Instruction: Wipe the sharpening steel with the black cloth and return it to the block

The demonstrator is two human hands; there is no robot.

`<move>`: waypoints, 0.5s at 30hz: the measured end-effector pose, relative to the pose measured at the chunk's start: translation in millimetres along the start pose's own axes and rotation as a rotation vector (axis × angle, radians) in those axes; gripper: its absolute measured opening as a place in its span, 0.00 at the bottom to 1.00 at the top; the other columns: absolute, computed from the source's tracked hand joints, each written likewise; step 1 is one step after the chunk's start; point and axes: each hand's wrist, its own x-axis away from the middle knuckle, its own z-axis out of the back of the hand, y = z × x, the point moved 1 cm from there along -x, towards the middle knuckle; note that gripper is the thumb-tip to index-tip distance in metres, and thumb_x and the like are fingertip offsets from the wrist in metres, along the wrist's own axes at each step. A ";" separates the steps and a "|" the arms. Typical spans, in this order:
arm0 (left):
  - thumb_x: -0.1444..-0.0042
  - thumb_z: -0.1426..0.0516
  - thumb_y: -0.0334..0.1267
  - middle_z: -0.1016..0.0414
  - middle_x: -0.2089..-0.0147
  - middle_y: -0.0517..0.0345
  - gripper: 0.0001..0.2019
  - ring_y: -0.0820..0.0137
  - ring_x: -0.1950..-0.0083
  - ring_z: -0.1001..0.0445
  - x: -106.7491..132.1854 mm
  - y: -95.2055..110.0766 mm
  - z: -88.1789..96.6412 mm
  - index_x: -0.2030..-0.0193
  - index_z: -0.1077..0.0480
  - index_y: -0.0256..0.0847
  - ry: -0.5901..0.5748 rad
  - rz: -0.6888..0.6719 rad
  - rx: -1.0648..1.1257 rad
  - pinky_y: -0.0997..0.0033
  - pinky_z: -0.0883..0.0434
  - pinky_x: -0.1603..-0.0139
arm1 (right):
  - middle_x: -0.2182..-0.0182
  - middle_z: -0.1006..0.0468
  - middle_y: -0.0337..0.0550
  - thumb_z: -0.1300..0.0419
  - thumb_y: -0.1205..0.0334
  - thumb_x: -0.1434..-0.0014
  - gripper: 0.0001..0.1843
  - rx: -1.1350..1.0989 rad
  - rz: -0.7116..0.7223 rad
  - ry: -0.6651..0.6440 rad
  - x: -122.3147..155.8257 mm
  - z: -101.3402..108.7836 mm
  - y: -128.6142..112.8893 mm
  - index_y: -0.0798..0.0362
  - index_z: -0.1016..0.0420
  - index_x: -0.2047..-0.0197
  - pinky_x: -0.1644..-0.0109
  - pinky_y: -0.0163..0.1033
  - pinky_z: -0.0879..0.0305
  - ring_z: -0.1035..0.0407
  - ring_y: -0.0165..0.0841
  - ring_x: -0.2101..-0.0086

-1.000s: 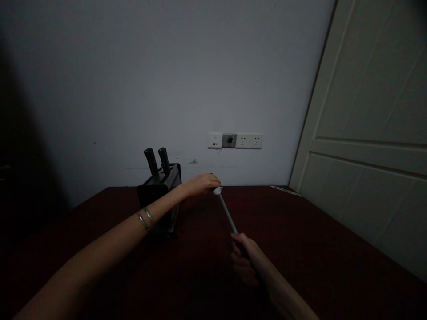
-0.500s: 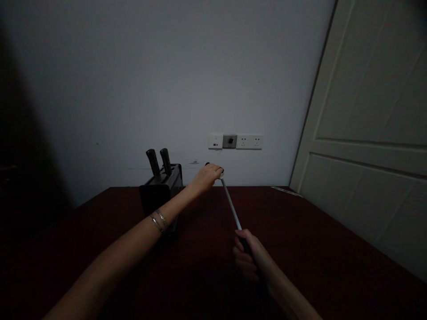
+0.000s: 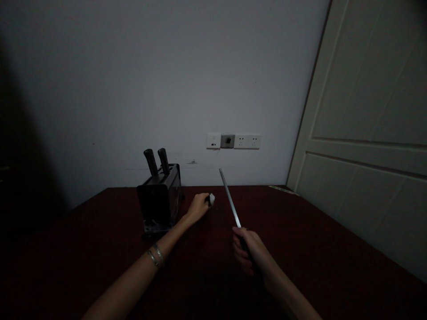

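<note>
My right hand (image 3: 246, 251) is closed round the dark handle of a long thin steel rod (image 3: 228, 197), which points up and away toward the wall. My left hand (image 3: 199, 206) rests low on the dark red table (image 3: 316, 249), just left of the rod and apart from it, fingers closed on a small white wad (image 3: 211, 199). Thin bracelets circle my left wrist. A dark knife block (image 3: 159, 200) with two black handles sticking out stands just left of my left hand.
A pale wall rises behind the table with a strip of sockets and a switch (image 3: 233, 141). A white panelled door (image 3: 370, 133) fills the right side. The room is dim and the left edge is in deep shadow.
My left hand, which held the white wad at the rod's tip, has come off the rod and dropped to the table beside the knife block. The rod stays raised in my right hand.
</note>
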 end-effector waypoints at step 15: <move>0.51 0.50 0.25 0.25 0.66 0.55 0.10 0.70 0.65 0.29 16.5 -8.4 -6.6 0.67 0.28 0.34 -0.026 0.058 0.164 0.75 0.37 0.64 | 0.90 0.46 0.28 0.51 0.40 0.48 0.24 -0.129 0.040 -0.004 4.1 4.9 -1.8 0.55 0.35 0.73 0.85 0.28 0.56 0.52 0.21 0.89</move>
